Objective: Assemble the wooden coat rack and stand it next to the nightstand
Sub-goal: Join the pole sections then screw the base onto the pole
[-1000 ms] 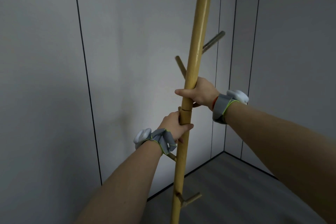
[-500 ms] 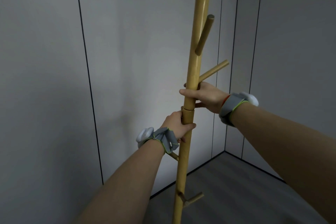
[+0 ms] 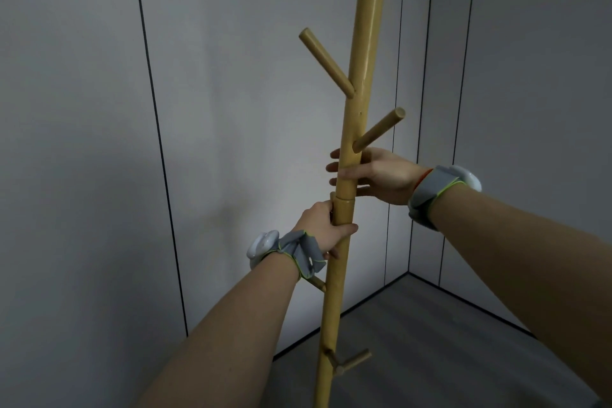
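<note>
**A:** Two lengths of coat rack, joined at a seam just above the left hand. Nearly upright, tipped a little to the right at the top. Foot out of sight below the frame, somewhere short of the floor's far corner.

**B:** Grip on each?

**A:** Left hand wrapped tight round the lower length, right under the seam. Right hand slack on the upper length: fingers laid out straight across the wood, palm against it, not closed.

**B:** Probably twisting the top into the bottom, then. Any advice?

**A:** Close the right hand fully before turning. Hold the lower length dead still with the left, so only the top turns. Line both lengths up straight first; otherwise a likely cross-thread or a wobbly joint.

**B:** Anything in the way?

**A:** A peg sticking out just above the right hand, likely to catch a knuckle or wrist on a full turn. Better short turns and a fresh grip each time.

**B:** And done when?

**A:** No gap left at the seam, no play when rocked. No nightstand in view, so placing judged to come afterwards.
</note>
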